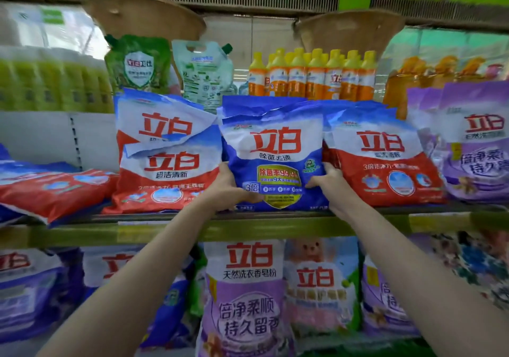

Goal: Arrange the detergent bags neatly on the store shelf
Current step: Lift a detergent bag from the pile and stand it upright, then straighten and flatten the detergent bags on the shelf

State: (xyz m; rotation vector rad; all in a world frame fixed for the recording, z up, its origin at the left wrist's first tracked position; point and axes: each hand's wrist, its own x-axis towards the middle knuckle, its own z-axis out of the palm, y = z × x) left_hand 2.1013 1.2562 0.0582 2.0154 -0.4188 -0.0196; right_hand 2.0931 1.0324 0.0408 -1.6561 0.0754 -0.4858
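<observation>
Where the frame's centre falls, a blue detergent bag (pixel 271 158) standing upright on the front edge of the middle shelf (pixel 275 225), large red characters on its white upper half. Gripped at its lower corners from both sides: left hand (pixel 230 188) curled round the lower left edge, thumb across the front; right hand (pixel 330 184) curled round the lower right edge, fingers tucked behind. Bare forearms reaching up from the bottom corners of the frame.

Touching it on the left, a red-and-white detergent bag (pixel 168 174), upright, with another bag of the same kind leaning crumpled behind its top. Touching it on the right, a second red-and-white bag (pixel 385 163), tilted slightly. Further right, purple detergent bags (pixel 473 147), upright at the frame's right edge. At far left, more red-and-white bags lying flat (pixel 52 188), overhanging the shelf edge.

Behind the row, toward upper centre: a green refill pouch (pixel 137 64), a pale pouch with a green cap (pixel 203 72), and a cluster of orange bottles with yellow caps (pixel 311 75). Blurred yellow-green bottles (pixel 52 81) at upper left.

Below the shelf edge, on the lower shelf: a purple bag (pixel 245 301) at centre, a pink bag with a teddy bear (pixel 319 282) just to its right, blue and purple bags to either side.
</observation>
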